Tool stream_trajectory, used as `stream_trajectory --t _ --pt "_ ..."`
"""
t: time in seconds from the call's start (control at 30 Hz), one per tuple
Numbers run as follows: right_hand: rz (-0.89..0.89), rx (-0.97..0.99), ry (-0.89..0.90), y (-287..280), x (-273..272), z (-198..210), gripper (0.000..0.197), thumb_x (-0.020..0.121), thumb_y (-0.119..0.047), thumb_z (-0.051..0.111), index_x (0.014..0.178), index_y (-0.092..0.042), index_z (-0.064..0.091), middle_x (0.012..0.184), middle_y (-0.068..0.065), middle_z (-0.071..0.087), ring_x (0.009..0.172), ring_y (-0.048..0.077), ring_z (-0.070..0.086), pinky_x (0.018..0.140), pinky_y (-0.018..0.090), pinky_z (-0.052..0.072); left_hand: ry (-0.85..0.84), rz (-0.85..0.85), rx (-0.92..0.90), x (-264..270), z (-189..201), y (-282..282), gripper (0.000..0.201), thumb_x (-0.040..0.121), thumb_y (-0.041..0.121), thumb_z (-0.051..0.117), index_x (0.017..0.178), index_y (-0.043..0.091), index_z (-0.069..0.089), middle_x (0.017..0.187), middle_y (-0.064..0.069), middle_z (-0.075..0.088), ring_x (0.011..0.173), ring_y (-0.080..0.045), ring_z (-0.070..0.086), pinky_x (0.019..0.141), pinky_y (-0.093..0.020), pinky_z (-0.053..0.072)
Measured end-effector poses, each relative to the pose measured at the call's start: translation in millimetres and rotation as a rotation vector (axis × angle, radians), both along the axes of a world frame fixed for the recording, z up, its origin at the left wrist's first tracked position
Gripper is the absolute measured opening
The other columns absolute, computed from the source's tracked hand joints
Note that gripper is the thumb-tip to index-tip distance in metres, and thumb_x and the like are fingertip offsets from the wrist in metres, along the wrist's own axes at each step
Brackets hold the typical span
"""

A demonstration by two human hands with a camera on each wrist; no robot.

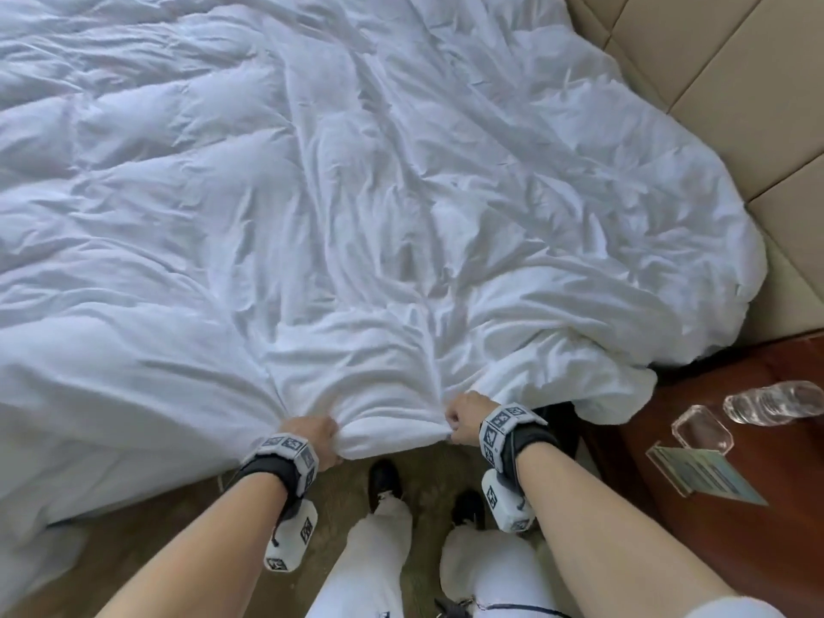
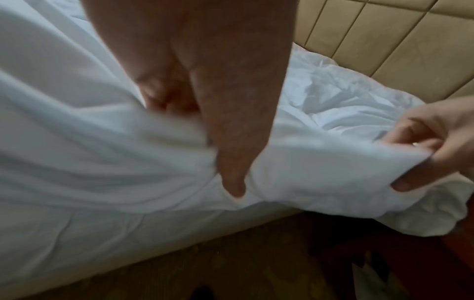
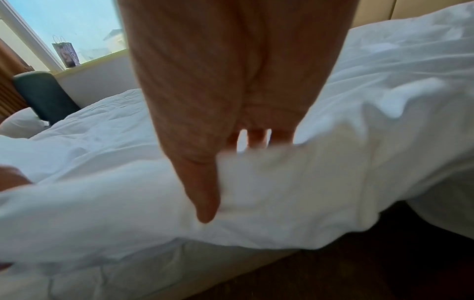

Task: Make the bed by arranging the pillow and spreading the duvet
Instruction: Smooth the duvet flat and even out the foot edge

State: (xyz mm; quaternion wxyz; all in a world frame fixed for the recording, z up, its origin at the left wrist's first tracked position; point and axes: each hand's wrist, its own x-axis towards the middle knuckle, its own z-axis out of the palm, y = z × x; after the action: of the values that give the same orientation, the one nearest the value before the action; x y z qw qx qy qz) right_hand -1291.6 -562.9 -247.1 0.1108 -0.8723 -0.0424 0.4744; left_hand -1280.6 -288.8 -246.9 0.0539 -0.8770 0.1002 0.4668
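A crumpled white duvet [image 1: 356, 194] covers the whole bed. My left hand [image 1: 319, 439] grips its near edge, fingers curled into the fabric, and my right hand [image 1: 461, 417] grips the same edge a short way to the right. The stretch of duvet between them is bunched into a roll. In the left wrist view my left hand [image 2: 205, 113] clutches the duvet [image 2: 102, 162], and the right hand [image 2: 436, 142] shows at the right. In the right wrist view my right hand [image 3: 218, 142] holds the duvet [image 3: 282, 192]. A white pillow [image 3: 20, 125] lies at the far side.
A padded beige headboard [image 1: 713, 82] runs along the right. A dark wooden nightstand [image 1: 758, 550] at my right carries a lying plastic bottle [image 1: 776, 401], a clear dish [image 1: 702, 428] and a card holder [image 1: 704, 475]. My feet stand on carpet [image 1: 156, 528]. A dark chair [image 3: 43, 95] stands by the window.
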Motion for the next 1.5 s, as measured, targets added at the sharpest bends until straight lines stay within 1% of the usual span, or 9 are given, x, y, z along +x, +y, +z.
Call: stream_trajectory --t 0.13,0.3,0.4,0.47,0.6,0.77,0.9,1.2,1.5 --pt "-0.04 -0.034 -0.064 -15.1 -12.5 1.8 0.033 0.084 -0.029 0.065 0.061 -0.022 0.043 0.066 -0.003 0.048 0.071 0.023 0.054 0.066 0.031 0.045 -0.083 0.158 -0.103 -22.0 7.2 -13.9 0.027 0.091 0.037 0.049 0.109 0.018 0.054 0.099 -0.003 0.063 0.086 -0.024 0.06 0.074 -0.032 0.05" --pt "0.026 -0.046 0.003 -24.6 -42.9 -4.1 0.032 0.089 -0.046 0.056 0.076 -0.017 0.064 0.088 0.006 0.071 0.082 0.027 0.068 0.08 0.038 0.057 -0.022 0.264 -0.187 -69.0 0.6 -43.2 0.036 0.09 0.034 0.049 0.062 0.015 0.06 0.068 -0.005 0.07 0.064 -0.024 0.069 0.067 -0.03 0.058" --pt "0.05 0.029 -0.024 -16.3 -67.3 -26.0 0.054 0.091 -0.039 0.057 0.141 -0.022 0.045 0.14 0.008 0.053 0.124 0.03 0.053 0.102 0.043 0.047 0.05 0.351 -0.167 -98.8 -17.1 -39.6 0.031 0.088 0.035 0.048 0.104 0.017 0.068 0.107 -0.008 0.071 0.098 -0.027 0.069 0.084 -0.034 0.055" --pt "0.043 0.078 -0.147 -3.0 -76.3 -33.1 0.073 0.09 -0.032 0.057 0.153 -0.025 0.022 0.154 0.008 0.033 0.14 0.032 0.034 0.11 0.047 0.038 0.017 0.395 -0.157 -107.7 -29.4 -27.4 0.056 0.089 0.036 0.049 0.142 0.023 0.039 0.139 -0.011 0.052 0.124 -0.031 0.054 0.101 -0.042 0.046" --pt "0.044 0.052 -0.283 19.2 -63.2 -34.8 0.089 0.087 -0.037 0.06 0.156 -0.026 0.004 0.163 0.008 -0.001 0.151 0.034 -0.003 0.121 0.054 0.013 -0.23 0.392 -0.133 -86.4 -29.8 1.9 0.067 0.092 0.04 0.048 0.15 0.027 0.016 0.156 -0.009 0.026 0.144 -0.034 0.023 0.114 -0.065 0.017" --pt "-0.054 0.052 -0.495 48.5 2.6 -23.3 0.101 0.071 -0.05 0.075 0.152 -0.039 0.015 0.159 0.021 -0.018 0.149 0.043 0.001 0.115 0.05 0.032 -0.599 0.217 -0.148 -12.3 -10.9 26.3 0.101 0.08 0.047 0.065 0.153 0.033 -0.003 0.162 0.005 0.007 0.15 -0.024 0.006 0.109 -0.071 -0.006" --pt "-0.049 -0.034 -0.452 61.6 35.1 -38.7 0.098 0.065 -0.054 0.08 0.146 -0.03 0.03 0.159 0.021 -0.022 0.147 0.047 -0.007 0.119 0.055 0.019 -0.502 0.125 -0.107 39.2 -29.9 37.3 0.118 0.072 0.048 0.074 0.152 0.037 -0.013 0.162 0.008 -0.015 0.151 -0.024 -0.009 0.109 -0.074 -0.006" --pt "0.121 -0.235 -0.388 61.6 78.4 -110.6 0.145 0.052 -0.063 0.085 0.154 -0.031 -0.014 0.156 0.024 -0.029 0.145 0.051 -0.011 0.116 0.066 0.01 -0.294 -0.009 -0.067 91.1 -96.5 34.5 0.132 0.064 0.062 0.075 0.15 0.036 -0.022 0.16 0.004 -0.025 0.149 -0.028 -0.019 0.107 -0.075 -0.008" --pt "0.1 -0.152 -0.393 49.5 131.7 -156.5 0.072 0.086 -0.046 0.065 0.148 -0.039 0.029 0.158 0.02 0.011 0.143 0.048 0.013 0.111 0.06 0.028 -0.27 0.019 -0.05 143.1 -168.2 15.4 0.081 0.089 0.055 0.053 0.154 0.034 0.009 0.163 0.003 0.007 0.15 -0.03 0.004 0.113 -0.068 0.013"
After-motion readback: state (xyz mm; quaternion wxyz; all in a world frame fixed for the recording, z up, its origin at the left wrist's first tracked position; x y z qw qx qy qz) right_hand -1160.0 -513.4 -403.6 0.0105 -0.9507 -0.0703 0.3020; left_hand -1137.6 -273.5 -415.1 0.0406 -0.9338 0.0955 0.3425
